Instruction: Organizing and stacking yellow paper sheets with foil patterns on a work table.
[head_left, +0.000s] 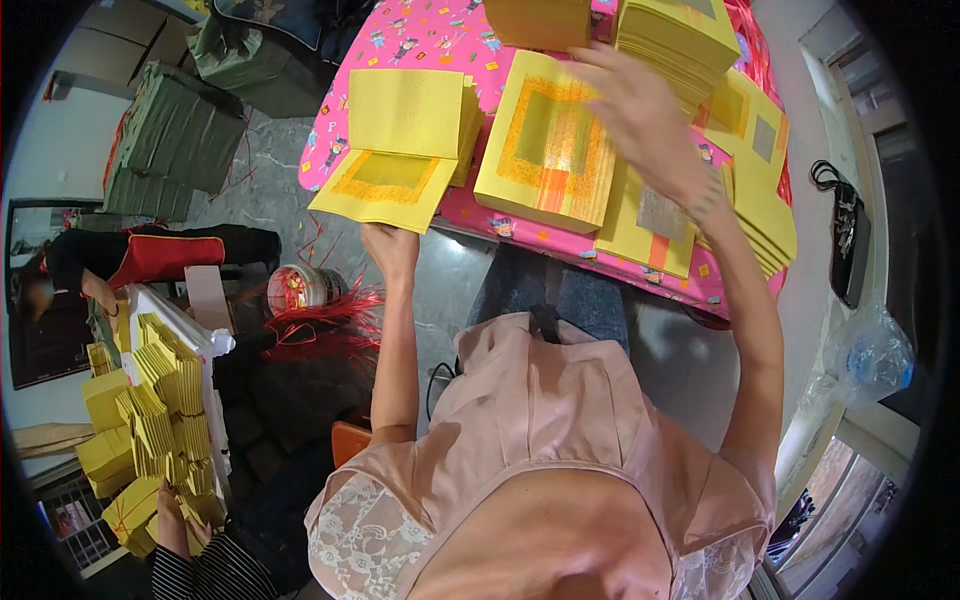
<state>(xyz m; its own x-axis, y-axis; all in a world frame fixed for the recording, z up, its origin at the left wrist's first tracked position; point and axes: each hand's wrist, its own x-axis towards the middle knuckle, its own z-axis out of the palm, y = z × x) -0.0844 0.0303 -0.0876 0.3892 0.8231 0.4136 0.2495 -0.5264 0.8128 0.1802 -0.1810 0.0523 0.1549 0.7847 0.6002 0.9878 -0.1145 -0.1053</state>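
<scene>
My left hand (pixel 388 246) grips the near edge of yellow joss paper (pixel 385 182) with an orange square print, its thumb and fingers partly under the sheets. Behind it, a plain yellow pile (pixel 405 112) is at the table's left side. Over the right part of a thick printed joss paper stack (pixel 535 150) hovers my right hand (pixel 640 115), its fingers stretched out and slightly blurred. No paper shows in that hand. A foil-patched yellow pile (pixel 640 225) lies beneath my right wrist, partly hidden by the forearm.
More yellow stacks (pixel 672 50) stand at the back of the pink patterned table (pixel 325 135). A bucket (pixel 300 288) and red plastic strands (pixel 335 325) are on the floor to the left. Two people work around another table with yellow bundles (pixel 165 400). Green wrapped bales (pixel 175 135) stand far left.
</scene>
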